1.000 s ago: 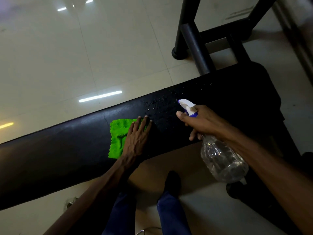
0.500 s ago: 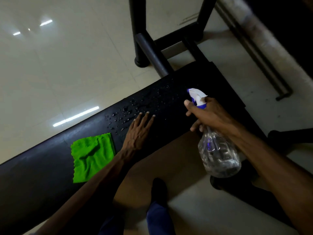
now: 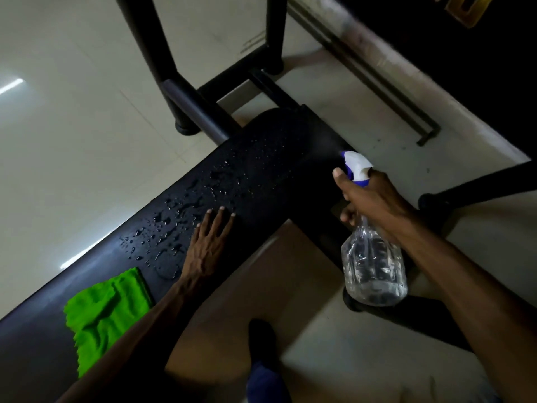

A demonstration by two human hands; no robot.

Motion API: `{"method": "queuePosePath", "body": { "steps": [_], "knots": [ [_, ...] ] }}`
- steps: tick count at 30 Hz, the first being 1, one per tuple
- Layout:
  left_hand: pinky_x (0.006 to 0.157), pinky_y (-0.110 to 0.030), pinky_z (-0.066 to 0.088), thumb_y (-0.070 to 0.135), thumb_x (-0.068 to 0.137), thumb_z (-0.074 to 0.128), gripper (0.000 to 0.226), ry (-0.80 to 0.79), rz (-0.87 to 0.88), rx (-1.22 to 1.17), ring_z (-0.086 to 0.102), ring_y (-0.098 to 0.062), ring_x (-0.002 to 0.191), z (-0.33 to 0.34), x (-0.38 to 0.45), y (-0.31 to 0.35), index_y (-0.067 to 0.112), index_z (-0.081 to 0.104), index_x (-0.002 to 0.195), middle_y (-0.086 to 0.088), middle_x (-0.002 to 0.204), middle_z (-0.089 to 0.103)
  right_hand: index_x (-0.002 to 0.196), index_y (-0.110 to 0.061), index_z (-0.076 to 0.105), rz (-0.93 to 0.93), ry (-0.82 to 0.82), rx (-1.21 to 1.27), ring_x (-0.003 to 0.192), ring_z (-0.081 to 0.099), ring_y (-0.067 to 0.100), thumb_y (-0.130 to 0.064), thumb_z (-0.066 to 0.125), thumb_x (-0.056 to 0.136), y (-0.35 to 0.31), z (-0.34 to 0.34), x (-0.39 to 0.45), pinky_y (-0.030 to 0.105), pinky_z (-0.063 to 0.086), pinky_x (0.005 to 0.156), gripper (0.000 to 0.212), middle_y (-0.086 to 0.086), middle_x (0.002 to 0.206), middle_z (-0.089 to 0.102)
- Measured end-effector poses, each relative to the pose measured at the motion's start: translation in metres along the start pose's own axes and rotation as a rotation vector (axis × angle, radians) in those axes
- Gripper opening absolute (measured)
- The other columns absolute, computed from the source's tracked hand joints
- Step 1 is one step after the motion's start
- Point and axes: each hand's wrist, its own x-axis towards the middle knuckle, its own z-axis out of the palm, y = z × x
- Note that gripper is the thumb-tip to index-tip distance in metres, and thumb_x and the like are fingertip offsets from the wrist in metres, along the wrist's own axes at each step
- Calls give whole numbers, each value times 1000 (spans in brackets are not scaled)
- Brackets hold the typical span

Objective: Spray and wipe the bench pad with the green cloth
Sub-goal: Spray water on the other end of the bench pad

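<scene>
**Spray bottle raised, cloth lying loose on the pad**

While your right hand (image 3: 374,199) wraps around the neck of the clear plastic spray bottle (image 3: 373,266) with its white and blue trigger head (image 3: 356,164), your left hand (image 3: 207,245) lies flat and spread on the long black padded worktop (image 3: 270,158), holding nothing. Your right fingers curl over the trigger and the nozzle points away from you, across the far end of the pad. Water droplets (image 3: 174,216) bead on the pad just beyond and to the outer side of your left fingertips (image 3: 222,209). You can find the bright green crumpled microfibre cloth (image 3: 107,312) on the same pad, beside your left forearm and behind the wrist, apart from the hand itself. Below your right hand the bottle hangs off the pad's near edge, over the pale tiled floor (image 3: 87,112). Black metal frame tubes (image 3: 191,106) rise beyond the pad's far end.
</scene>
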Motion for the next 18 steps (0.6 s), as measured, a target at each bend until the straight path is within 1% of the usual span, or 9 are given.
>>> {"method": "queuePosePath", "body": {
  "steps": [3,5,7,8,9,10,14,16,18],
  "knots": [
    [126,-43,-7,53,103,44,85,8,0,-7,-22,-23,154,-1,-2,1,25,-14,159,-3,169,-18,93,-30,54,22,-17,28,45,68,19,-56,64,97,11,0,-10,25,46,39,29,-2,97,77],
    [126,-43,-5,52,103,44,83,25,-5,-27,-20,-24,155,-3,-5,3,24,-9,160,-3,170,-15,97,-27,60,18,-55,39,42,66,17,-54,64,98,17,5,-20,23,44,37,27,-1,97,76],
    [127,-43,-3,54,103,43,81,41,-14,-38,-17,-24,156,-4,-11,4,25,-4,162,-3,170,-14,123,-32,62,-4,-110,18,38,61,13,-52,62,99,22,13,-33,21,43,37,31,-7,81,72],
    [128,-44,-1,54,103,41,80,41,-20,-34,-16,-24,157,-5,-15,3,26,-4,163,-2,170,-14,134,-43,55,-19,-140,-6,36,58,11,-51,61,100,26,19,-39,20,43,38,35,-11,72,69],
    [128,-44,1,54,103,40,79,37,-26,-25,-15,-25,157,-4,-21,1,26,-3,163,-3,171,-14,136,-49,50,-29,-170,-33,36,57,10,-51,60,101,28,25,-45,19,43,39,36,-14,66,68],
    [129,-45,2,54,104,40,78,36,-29,-17,-14,-26,158,-3,-27,-1,26,-3,163,-3,171,-13,135,-49,51,-32,-199,-52,36,58,11,-53,60,101,31,32,-51,19,44,39,35,-14,65,68],
    [129,-45,6,48,106,41,74,58,-62,-46,-10,-26,159,1,-57,-16,25,1,164,-2,172,-10,150,-47,43,-50,-319,-44,43,65,17,-51,60,101,36,64,-75,23,47,43,51,-7,107,76],
    [129,-48,9,43,106,43,73,48,-92,-51,-9,-27,159,3,-70,-24,25,2,164,-2,172,-10,149,-39,48,-44,-336,-51,43,66,17,-49,62,100,39,79,-86,24,47,41,52,-4,114,75],
    [127,-47,14,38,104,49,75,55,-118,-53,-4,-29,159,5,-82,-31,24,7,164,-4,172,-4,144,-39,52,-32,-390,-52,42,66,16,-47,62,100,41,95,-99,24,46,39,46,-1,114,74]
  ]
}}
